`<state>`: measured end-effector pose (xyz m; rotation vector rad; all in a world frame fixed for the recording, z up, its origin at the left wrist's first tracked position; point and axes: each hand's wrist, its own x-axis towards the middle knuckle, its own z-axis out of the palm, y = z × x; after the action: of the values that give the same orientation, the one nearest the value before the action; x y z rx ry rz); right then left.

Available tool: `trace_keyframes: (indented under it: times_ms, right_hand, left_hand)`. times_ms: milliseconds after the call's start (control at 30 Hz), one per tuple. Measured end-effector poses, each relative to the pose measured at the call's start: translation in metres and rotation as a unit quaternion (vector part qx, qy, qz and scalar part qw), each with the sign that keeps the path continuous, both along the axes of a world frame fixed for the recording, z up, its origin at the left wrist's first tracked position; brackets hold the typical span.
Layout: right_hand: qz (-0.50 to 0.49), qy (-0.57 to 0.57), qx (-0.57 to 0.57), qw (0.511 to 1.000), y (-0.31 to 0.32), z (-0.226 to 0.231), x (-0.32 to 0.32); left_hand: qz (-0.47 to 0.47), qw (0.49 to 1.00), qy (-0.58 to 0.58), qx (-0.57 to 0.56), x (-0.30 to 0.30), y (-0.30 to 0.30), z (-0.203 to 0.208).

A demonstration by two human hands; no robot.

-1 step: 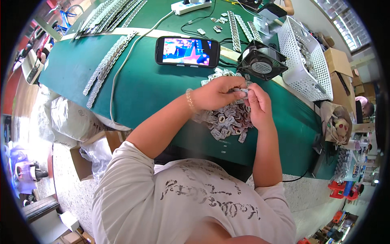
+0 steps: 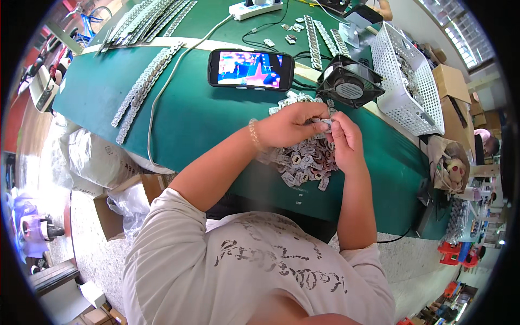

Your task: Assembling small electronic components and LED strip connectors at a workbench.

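Observation:
Above a heap of small pale flat pieces [image 2: 303,162] on the green table, both hands meet at their fingertips. My left hand [image 2: 292,124], with a beaded bracelet at the wrist, pinches a small pale flat piece [image 2: 326,123] between thumb and curled fingers. From the other side my right hand [image 2: 346,140] closes thumb and forefinger on the same piece. Fingers cover most of it, so its exact kind does not show. Loose pieces in the heap are whitish, some with a dark or tan round centre.
Beyond the heap stand a phone [image 2: 250,69] with a lit screen and a black fan [image 2: 349,81]. A white perforated basket [image 2: 433,108] holds more pieces at the right. Joined strips [image 2: 143,89] lie at the left, beside a white cable [image 2: 162,89] leading to a power strip [image 2: 254,8].

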<state>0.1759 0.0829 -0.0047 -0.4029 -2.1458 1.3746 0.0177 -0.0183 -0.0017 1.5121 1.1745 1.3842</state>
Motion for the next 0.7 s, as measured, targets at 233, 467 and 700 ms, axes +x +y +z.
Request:
trace_keyframes:
  times_ms: [233, 467, 700]
  right_hand:
    - [0.028, -0.019, -0.011, 0.999, 0.006, 0.004, 0.0]
    - [-0.012, 0.036, -0.119, 0.992, 0.002, 0.008, -0.002]
    - [-0.014, 0.069, -0.252, 0.965, -0.005, 0.005, -0.002]
  left_hand:
    - [0.007, 0.998, -0.065, 0.015, 0.001, 0.01, -0.016]
    - [-0.016, 0.988, -0.144, -0.06, 0.004, 0.007, -0.008]
    - [-0.047, 0.986, -0.155, -0.047, 0.003, 0.002, -0.006]
